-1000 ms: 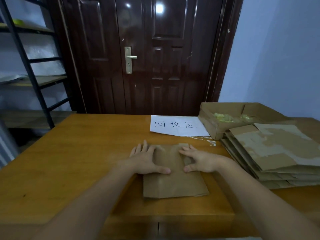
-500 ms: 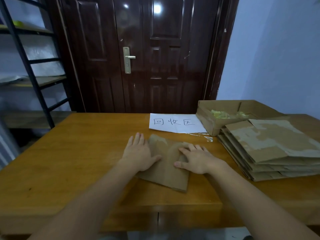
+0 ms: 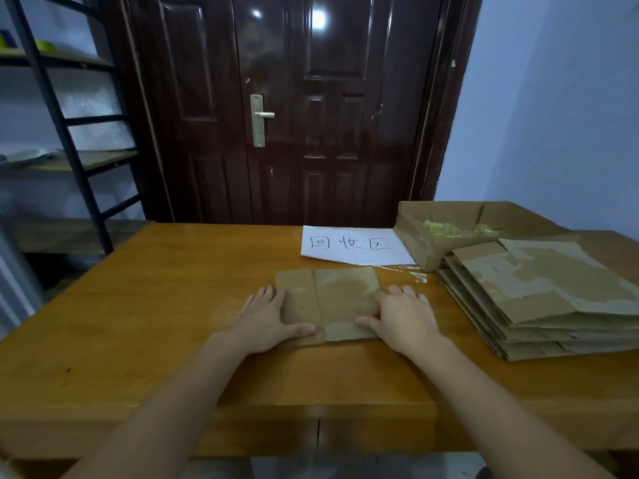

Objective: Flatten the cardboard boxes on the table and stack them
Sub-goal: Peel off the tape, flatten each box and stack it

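Observation:
A small flattened cardboard box (image 3: 332,299) lies on the wooden table (image 3: 138,323) in front of me, its long side now running left to right. My left hand (image 3: 268,318) lies flat at its left edge, thumb across the near corner. My right hand (image 3: 403,318) lies flat at its right edge, thumb on the near flap. Both hands press it from the sides with straight fingers. A stack of flattened cardboard boxes (image 3: 546,299) sits to the right.
A white paper sheet with handwritten characters (image 3: 356,245) lies behind the box. An open cardboard box with yellow scraps (image 3: 460,229) stands at the back right. A dark door is behind the table and a metal shelf rack (image 3: 65,133) stands at left.
The small flattened box was turned on the table from lengthwise to crosswise. Both hands moved from its top to its left and right edges.

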The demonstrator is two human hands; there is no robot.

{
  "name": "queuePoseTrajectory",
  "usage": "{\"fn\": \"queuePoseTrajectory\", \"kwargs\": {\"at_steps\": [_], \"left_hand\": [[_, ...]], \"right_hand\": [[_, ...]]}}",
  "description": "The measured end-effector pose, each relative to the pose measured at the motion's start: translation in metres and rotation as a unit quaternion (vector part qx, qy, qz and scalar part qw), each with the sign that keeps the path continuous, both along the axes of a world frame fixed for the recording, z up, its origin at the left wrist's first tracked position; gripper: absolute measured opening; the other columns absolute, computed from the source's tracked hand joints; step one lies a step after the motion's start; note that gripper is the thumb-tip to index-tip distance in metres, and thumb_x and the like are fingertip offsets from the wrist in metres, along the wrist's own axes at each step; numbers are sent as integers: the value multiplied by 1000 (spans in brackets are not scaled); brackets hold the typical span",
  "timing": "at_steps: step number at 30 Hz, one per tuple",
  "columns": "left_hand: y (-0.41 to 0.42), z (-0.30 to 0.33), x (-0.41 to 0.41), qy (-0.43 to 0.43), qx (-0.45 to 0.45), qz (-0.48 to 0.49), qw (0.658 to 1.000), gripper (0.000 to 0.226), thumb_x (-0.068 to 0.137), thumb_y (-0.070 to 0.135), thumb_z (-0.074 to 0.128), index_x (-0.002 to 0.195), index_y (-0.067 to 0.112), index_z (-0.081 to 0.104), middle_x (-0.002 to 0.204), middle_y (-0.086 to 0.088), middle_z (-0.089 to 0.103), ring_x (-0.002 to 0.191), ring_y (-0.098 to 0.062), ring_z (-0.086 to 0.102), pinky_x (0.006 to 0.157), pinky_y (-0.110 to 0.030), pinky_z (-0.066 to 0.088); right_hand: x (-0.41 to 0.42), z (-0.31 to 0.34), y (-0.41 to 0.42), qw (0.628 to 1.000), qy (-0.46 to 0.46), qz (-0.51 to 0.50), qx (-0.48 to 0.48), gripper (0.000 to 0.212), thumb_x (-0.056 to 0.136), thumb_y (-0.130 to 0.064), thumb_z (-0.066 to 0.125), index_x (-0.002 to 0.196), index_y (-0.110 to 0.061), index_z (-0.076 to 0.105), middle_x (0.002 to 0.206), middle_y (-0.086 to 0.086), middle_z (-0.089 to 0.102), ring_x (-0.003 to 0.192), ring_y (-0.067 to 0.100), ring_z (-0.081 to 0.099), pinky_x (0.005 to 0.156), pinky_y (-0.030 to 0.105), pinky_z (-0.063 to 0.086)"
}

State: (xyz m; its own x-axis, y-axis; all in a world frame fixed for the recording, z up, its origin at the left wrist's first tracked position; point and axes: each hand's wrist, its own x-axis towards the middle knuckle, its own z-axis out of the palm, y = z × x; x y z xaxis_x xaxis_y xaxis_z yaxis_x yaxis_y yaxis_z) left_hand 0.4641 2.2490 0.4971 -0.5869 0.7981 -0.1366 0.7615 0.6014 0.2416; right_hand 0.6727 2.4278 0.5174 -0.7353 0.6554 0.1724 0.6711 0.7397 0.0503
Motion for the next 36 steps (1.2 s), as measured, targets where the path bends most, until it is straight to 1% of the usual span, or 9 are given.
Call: {"fn": "queuePoseTrajectory", "kwargs": {"at_steps": [3, 8, 13, 16, 18, 22, 28, 34, 36], "left_hand": [[0, 3, -4, -17, 13, -20, 1000, 139, 56, 107, 31, 165, 25, 3, 173, -6, 0, 159, -24, -3, 125, -43, -3], [4, 2, -7, -24, 34, -23, 999, 133, 59, 106, 34, 165, 31, 5, 173, -4, -1, 159, -22, -4, 126, -42, -3], [0, 0, 0, -68, 86, 3, 994, 126, 63, 95, 57, 164, 36, 11, 173, 1, 0, 158, -27, 2, 126, -48, 12], [4, 3, 9, -92, 140, 20, 986, 127, 67, 76, 78, 165, 33, 9, 172, 5, -8, 158, -23, 4, 126, -47, 18], [11, 9, 16, -117, 188, 47, 974, 132, 64, 63, 89, 165, 28, 11, 169, 11, -16, 157, -21, 5, 127, -46, 21], [32, 39, 31, -115, 230, 52, 965, 132, 62, 54, 94, 164, 19, 18, 166, 15, -22, 156, -23, 10, 125, -49, 26], [101, 97, 86, -148, 288, -52, 945, 122, 71, 57, 87, 164, 15, 20, 172, 6, -1, 156, -20, 12, 123, -44, 23], [159, 106, 135, -178, 285, -97, 937, 108, 80, 49, 85, 163, 16, 25, 172, 1, 0, 156, -25, 15, 125, -44, 23], [229, 115, 206, -191, 250, -178, 932, 107, 79, 53, 84, 162, 19, 27, 172, -1, 1, 156, -27, 16, 125, -44, 24]], "right_hand": [[-3, -2, 9, 997, 16, -12, -75, 75, 88, -79, 40, 147, -32, 43, 145, 4, 48, 135, 28, 40, 112, 47, 34], [-12, -21, 13, 987, -7, 10, -163, 79, 96, -75, 17, 161, -31, 9, 169, 9, 8, 155, 27, 0, 123, 55, -2], [-10, -22, 9, 982, 43, 16, -186, 77, 97, -70, 32, 160, -28, 16, 168, 11, 11, 155, 26, 5, 122, 53, -1], [-8, -16, 1, 971, 120, 23, -208, 76, 95, -63, 52, 157, -30, 25, 164, 7, 17, 146, 30, 30, 117, 43, 29], [-9, -6, -3, 966, 157, 11, -203, 79, 92, -59, 60, 158, -32, 26, 167, 1, 10, 144, 27, 34, 112, 39, 38], [-4, 36, 4, 968, 194, 12, -158, 78, 93, -62, 56, 158, -28, 29, 169, -4, 2, 149, 28, 21, 118, 45, 30], [63, 112, 59, 969, 235, -46, -64, 68, 95, -61, 54, 152, -27, 42, 167, -3, 17, 146, 34, 27, 116, 52, 29], [126, 130, 107, 969, 219, -79, -85, 68, 93, -52, 64, 150, -19, 48, 164, 4, 28, 146, 34, 29, 120, 47, 24], [210, 135, 157, 963, 205, -166, -66, 66, 95, -51, 62, 150, -17, 48, 163, 8, 29, 145, 36, 31, 118, 44, 23]]}}
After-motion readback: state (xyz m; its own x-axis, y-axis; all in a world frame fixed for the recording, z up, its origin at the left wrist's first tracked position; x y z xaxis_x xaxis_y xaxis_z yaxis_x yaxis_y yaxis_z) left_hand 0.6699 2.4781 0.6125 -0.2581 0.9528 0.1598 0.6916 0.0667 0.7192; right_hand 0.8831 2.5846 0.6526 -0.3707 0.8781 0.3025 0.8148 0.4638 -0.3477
